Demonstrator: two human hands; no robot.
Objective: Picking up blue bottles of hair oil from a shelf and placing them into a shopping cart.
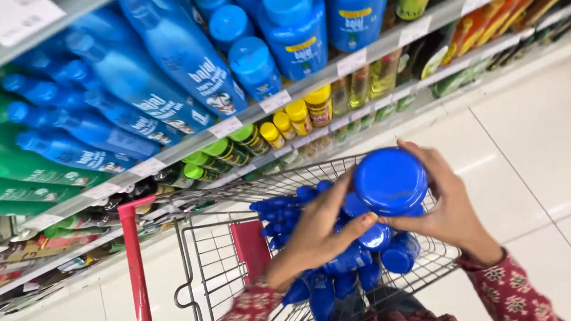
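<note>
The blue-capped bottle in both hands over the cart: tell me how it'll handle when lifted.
The blue-capped bottle looks like rigid plastic, so probably stiff. Left hand and right hand both grip it, hinting at some weight. Its glossy round cap may be slippery, and it would likely roll if laid down.

A shop aisle — long metal shelves (375, 52) with paper price tags along their edges carry rows of blue plastic bottles (172, 50) and yellow-capped oil bottles (317, 102), and a wire shopping trolley (224, 244) stands on pale glossy floor tiles (545, 133).
</note>
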